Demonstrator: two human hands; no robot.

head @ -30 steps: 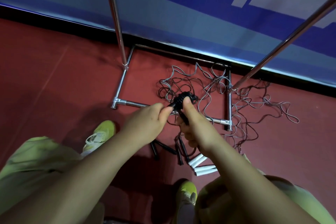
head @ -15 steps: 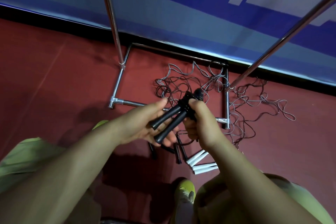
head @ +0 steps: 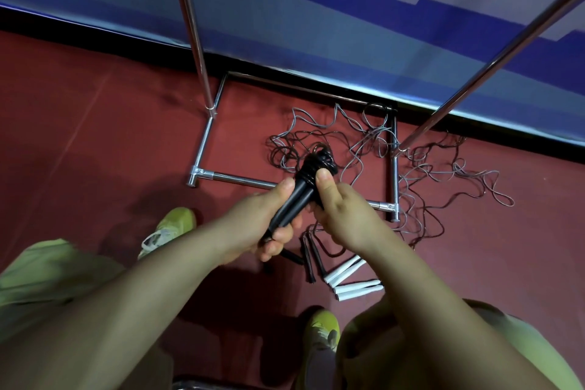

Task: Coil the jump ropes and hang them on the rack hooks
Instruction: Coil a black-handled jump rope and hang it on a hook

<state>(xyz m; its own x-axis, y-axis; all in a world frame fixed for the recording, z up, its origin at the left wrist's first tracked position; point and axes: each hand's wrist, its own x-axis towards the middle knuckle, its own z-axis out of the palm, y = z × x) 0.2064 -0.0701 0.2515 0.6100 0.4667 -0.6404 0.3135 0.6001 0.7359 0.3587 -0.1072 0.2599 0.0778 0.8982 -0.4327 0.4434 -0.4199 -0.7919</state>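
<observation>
Gripping black-handled coiled jump rope [head: 311, 182]: left hand [head: 269, 225] round handles, right hand [head: 340, 209] pinching coil. Below: tangled grey and dark loose ropes [head: 373, 149] over chrome tubular rack base [head: 394, 174], white handles [head: 351, 279] on red floor [head: 95, 142].

— Where are your hands?

— Both arms reach out in front of me, bare, and my hands meet in the middle. My left hand [head: 269, 225] is a bit lower. Its fingers curl round the black handles [head: 292, 204], with my thumb up on top.

— And the other one?

— My right hand [head: 340, 215] is just beside it, almost touching. Its thumb points up and presses on the wound-up end, and its fingers wrap round from the other side.

— Are your wrists bent?

— A little. Both turn in toward each other.
</observation>
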